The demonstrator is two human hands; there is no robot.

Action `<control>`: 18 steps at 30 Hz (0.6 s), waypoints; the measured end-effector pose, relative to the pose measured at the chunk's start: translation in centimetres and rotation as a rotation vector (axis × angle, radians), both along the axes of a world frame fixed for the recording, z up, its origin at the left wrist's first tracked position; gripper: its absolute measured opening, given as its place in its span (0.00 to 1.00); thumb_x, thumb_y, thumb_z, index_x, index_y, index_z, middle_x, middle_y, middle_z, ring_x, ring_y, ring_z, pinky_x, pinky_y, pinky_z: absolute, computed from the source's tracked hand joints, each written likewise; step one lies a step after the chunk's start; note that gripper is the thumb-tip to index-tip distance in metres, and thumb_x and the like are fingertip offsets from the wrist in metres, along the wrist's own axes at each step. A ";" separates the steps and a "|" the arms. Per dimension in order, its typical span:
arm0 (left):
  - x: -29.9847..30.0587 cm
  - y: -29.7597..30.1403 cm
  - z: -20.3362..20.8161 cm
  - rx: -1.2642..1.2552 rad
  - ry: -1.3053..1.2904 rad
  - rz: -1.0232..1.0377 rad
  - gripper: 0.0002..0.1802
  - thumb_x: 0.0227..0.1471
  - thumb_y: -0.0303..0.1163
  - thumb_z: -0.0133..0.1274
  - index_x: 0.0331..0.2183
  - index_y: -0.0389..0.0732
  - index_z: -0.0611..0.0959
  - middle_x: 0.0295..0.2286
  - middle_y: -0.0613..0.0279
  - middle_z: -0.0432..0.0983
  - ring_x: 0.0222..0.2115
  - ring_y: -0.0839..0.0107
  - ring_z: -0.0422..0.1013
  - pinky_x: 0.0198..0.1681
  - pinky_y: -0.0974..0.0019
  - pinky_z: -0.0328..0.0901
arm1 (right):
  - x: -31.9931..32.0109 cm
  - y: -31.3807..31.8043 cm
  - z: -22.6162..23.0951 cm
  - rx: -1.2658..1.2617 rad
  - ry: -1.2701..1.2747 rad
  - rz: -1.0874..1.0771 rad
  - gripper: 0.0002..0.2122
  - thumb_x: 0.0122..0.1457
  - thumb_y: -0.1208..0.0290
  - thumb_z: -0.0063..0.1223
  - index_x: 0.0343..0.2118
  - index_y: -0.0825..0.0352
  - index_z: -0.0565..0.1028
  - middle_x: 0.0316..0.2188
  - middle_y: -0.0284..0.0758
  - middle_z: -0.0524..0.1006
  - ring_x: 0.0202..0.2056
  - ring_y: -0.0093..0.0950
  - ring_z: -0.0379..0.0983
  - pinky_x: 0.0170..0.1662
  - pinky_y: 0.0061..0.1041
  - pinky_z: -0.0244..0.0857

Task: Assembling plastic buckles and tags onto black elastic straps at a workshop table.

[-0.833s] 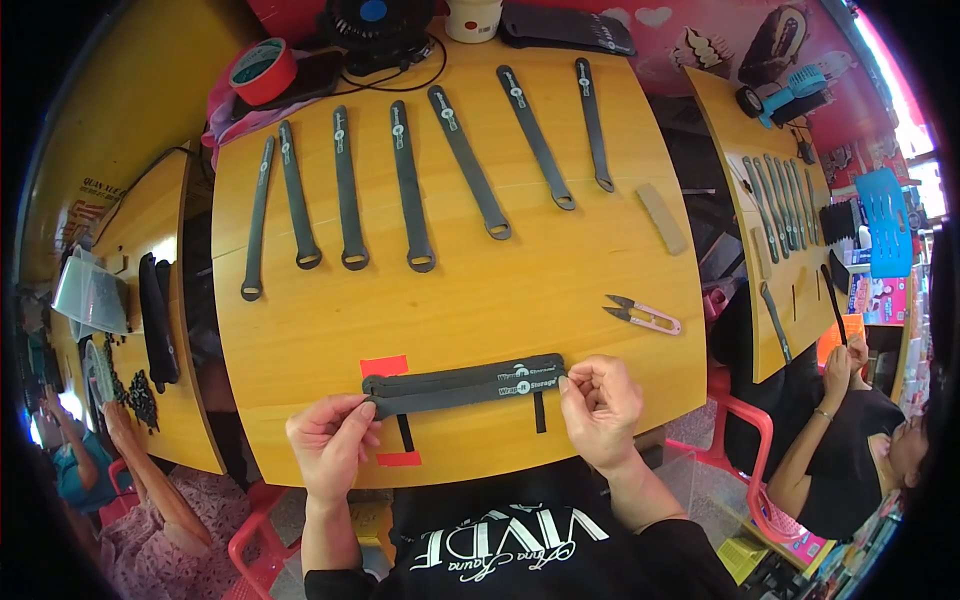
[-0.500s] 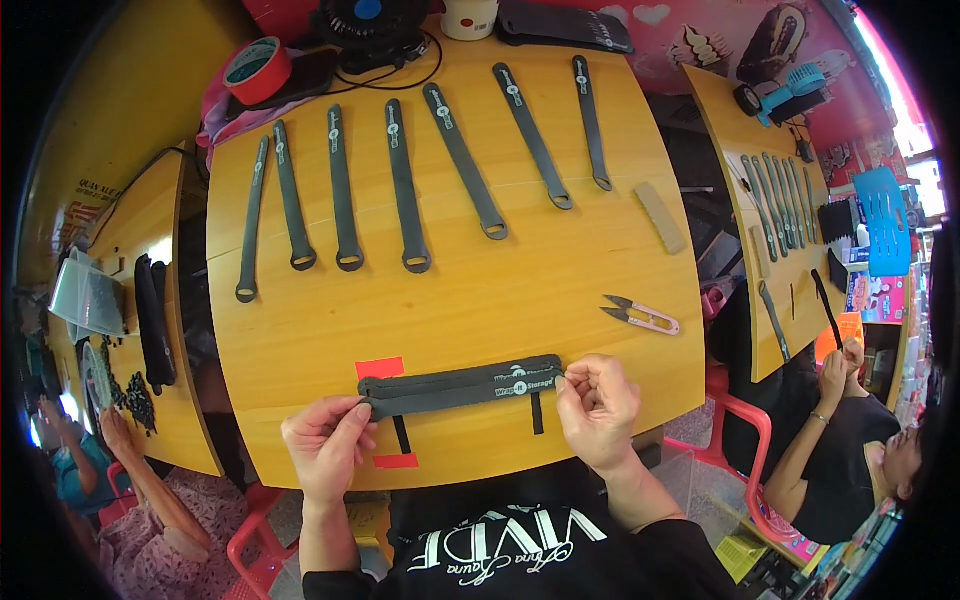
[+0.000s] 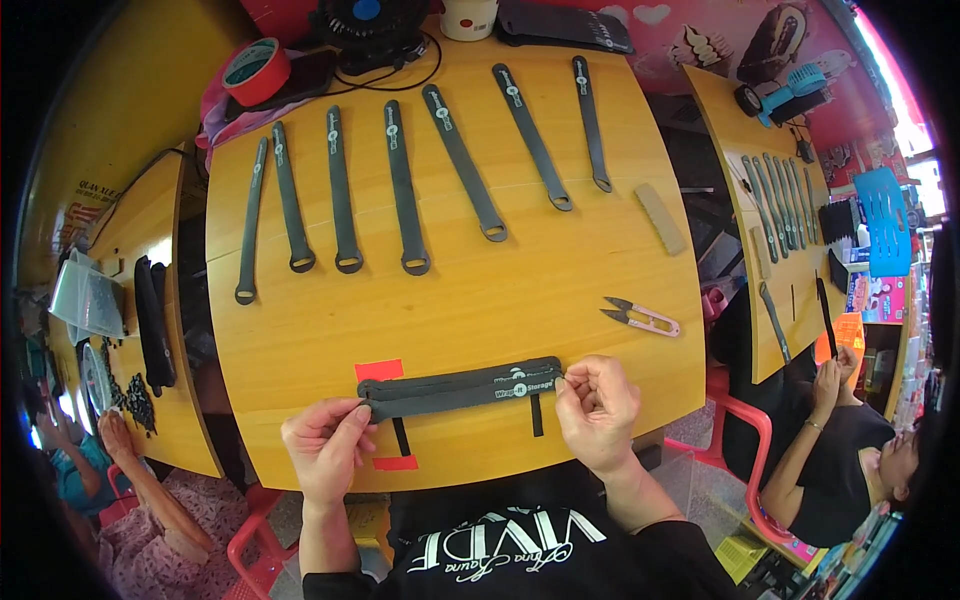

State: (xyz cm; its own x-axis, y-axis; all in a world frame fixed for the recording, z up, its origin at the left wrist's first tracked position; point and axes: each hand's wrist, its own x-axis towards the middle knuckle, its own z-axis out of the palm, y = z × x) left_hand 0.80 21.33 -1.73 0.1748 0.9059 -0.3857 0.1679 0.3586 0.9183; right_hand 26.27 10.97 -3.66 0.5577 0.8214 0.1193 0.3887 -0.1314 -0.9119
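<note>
Close to the table's front edge, my left hand [image 3: 330,445] pinches the left end of a dark grey strap [image 3: 440,400] between thumb and fingertips. The strap's printed right end is pinched by my right hand [image 3: 600,412]. Stretched lengthwise, it overlaps at least one similar strap [image 3: 450,376] just behind it. Red tape [image 3: 379,369] shows behind the left end, and a second red tape piece [image 3: 396,463] lies in front. Two thin black strips, a left strip [image 3: 402,437] and a right strip [image 3: 537,415], stick out toward me from under the straps.
Several dark straps, including a middle one [image 3: 403,190], lie in a row across the far table. Pink-handled thread snips [image 3: 642,316] and a beige block [image 3: 658,218] are at the right. Red tape roll [image 3: 257,72] and black fan [image 3: 370,30] stand behind. Co-workers sit at side tables.
My hands keep their grip almost in place, and the held strap shifts only very slightly. At the right table, the co-worker's hands have moved a little toward the lower left.
</note>
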 end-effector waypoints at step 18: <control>0.3 -0.1 0.2 0.010 0.026 0.007 0.03 0.50 0.18 0.54 0.30 0.29 0.82 0.19 0.59 0.77 0.14 0.80 0.70 0.14 0.80 0.59 | 0.0 0.1 0.3 -0.045 -0.016 -0.010 0.08 0.48 0.89 0.53 0.30 0.72 0.70 0.18 0.32 0.71 0.17 0.17 0.69 0.20 0.16 0.62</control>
